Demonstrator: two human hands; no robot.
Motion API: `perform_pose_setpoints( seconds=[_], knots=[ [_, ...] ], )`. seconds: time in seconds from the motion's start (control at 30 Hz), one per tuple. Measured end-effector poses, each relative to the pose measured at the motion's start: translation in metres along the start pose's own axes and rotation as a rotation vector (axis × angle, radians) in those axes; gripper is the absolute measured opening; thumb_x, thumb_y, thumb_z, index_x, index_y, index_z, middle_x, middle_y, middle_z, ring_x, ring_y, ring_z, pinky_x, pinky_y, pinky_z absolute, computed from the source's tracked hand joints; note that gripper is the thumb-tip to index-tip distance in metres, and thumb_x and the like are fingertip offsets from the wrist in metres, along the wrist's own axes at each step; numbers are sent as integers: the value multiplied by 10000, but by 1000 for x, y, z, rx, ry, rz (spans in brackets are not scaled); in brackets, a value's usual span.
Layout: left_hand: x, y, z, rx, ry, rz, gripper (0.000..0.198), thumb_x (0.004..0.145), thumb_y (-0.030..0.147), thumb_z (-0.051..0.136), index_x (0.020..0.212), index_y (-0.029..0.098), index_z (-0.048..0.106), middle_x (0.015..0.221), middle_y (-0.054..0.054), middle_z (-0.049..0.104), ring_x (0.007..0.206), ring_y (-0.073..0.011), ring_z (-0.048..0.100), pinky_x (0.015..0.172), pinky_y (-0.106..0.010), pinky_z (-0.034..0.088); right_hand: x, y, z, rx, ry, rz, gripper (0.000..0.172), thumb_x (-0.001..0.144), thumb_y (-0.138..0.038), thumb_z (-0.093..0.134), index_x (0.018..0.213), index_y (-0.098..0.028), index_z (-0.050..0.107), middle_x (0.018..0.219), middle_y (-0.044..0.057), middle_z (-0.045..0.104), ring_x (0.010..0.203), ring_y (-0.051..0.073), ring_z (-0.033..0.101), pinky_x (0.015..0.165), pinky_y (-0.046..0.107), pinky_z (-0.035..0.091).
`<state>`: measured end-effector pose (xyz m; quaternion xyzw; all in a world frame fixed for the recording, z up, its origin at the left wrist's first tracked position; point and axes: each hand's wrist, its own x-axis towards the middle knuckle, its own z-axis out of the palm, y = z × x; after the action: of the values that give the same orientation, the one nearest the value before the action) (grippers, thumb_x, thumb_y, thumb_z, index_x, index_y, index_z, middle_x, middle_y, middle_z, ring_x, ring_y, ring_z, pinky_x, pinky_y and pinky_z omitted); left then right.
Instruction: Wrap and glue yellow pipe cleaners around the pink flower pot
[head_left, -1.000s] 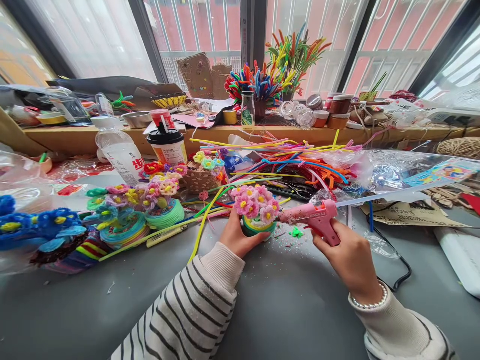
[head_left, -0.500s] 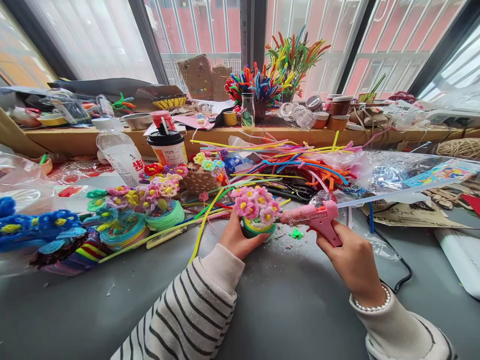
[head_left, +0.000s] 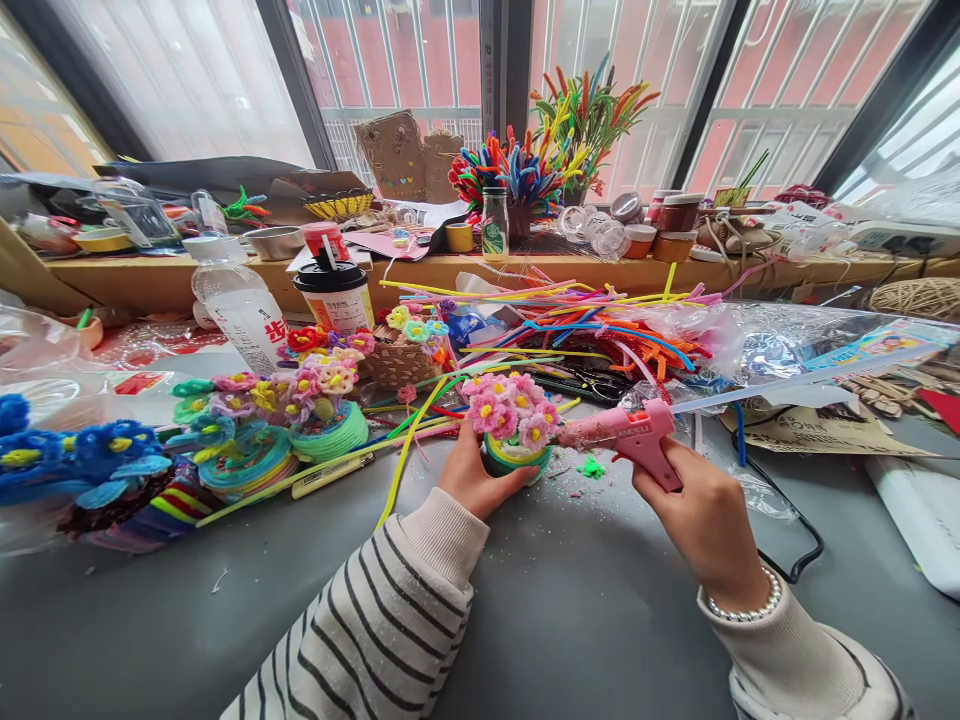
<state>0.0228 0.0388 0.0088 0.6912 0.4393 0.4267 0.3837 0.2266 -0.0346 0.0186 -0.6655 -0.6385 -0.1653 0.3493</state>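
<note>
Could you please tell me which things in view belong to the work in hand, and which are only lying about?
In the work:
pot of pink flowers, held by the left hand
pink glue gun, held by the right hand
glue stick, sticking out behind the gun

Apparently just lying about:
white-capped bottle
black-lidded cup
small glass bottle
ball of twine

Left hand (head_left: 480,478) grips pot of pink pipe-cleaner flowers (head_left: 507,412). Right of it: hot-glue gun (head_left: 646,438) in right hand (head_left: 705,512), nozzle (head_left: 576,433) beside blooms (head_left: 535,432); bright-green clump (head_left: 592,466) on desk (head_left: 562,630).
</note>
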Motion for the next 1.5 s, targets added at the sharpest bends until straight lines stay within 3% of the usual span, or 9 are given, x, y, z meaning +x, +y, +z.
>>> perform_pose_setpoints(
  seconds=[0.4, 0.87, 1.1, 1.5],
  knots=[
    [0, -3, 1, 7, 6, 17, 674, 514, 328, 688, 1078, 230, 333, 1112, -77, 472, 1078, -256, 432, 931, -429, 324, 1, -6, -1, -71, 74, -77, 123, 721, -197, 442, 795, -150, 529, 653, 44, 563, 578, 158, 518, 524, 261, 376],
    [-1, 0, -1, 33, 20, 4, 749, 501, 327, 695, 1134, 229, 306, 1144, -75, 452, 1116, -263, 391, 959, -430, 290, 4, -7, -3, -83, 74, -60, 161, 711, -287, 472, 776, -151, 528, 605, 15, 517, 516, 126, 461, 502, 241, 354],
    [-1, -4, 2, 16, 36, -2, 769, 488, 329, 702, 1131, 220, 295, 1144, -84, 454, 1108, -265, 401, 942, -430, 320, 22, -9, -11, -199, -77, -68, 269, 687, -424, 470, 726, -160, 507, 586, 23, 515, 525, 147, 475, 472, 251, 332],
    [0, -10, 5, -25, 57, -18, 760, 470, 334, 714, 1107, 213, 318, 1144, -96, 457, 1077, -272, 436, 929, -432, 335, 63, -14, -29, -358, -315, -250, 233, 677, -390, 481, 682, -157, 477, 559, 28, 524, 500, 143, 480, 469, 240, 286]
  ],
)
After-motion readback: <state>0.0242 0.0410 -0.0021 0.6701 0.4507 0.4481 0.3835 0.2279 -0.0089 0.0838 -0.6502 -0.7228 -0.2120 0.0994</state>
